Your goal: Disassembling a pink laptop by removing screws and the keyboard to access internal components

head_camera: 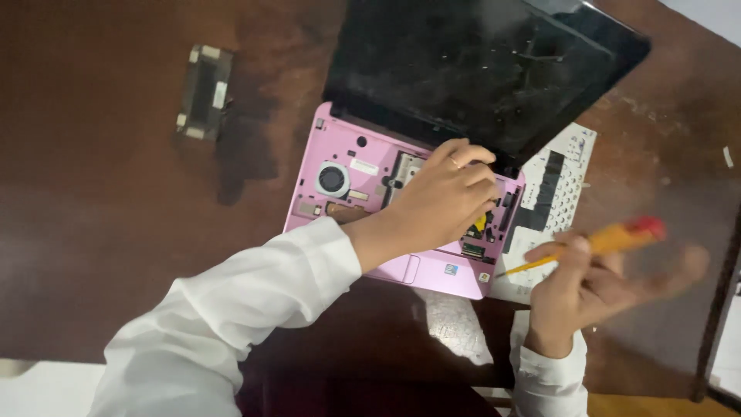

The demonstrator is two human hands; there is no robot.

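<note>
Spreading across nearly the whole view, a dark brown table [116, 232] is seen from above, its surface scuffed and stained. On it, right of centre, a pink laptop [370, 208] is laid open with its keyboard taken off, so that the inner boards are exposed; its black screen [478, 62] is tilted back toward the far edge. A white keyboard [559, 185] is placed just beside the laptop on the right, partly under the screen's corner. A white paper [455, 324] is lain at the near edge, below the laptop. A flat dark part [203, 91] with pale ends is set well apart, at the far left.

The left hand [444, 205], reached out of a white sleeve, is rested on the open laptop body, its fingers curled narrowly down onto the inner parts; whether anything is pinched there cannot be told. The right hand [587, 289] is held near the laptop's right corner, its fingers closed around a yellow screwdriver [594, 243] with a red end, the tip pointed left toward the laptop. A round fan [333, 179] is visible at the laptop's left.
</note>
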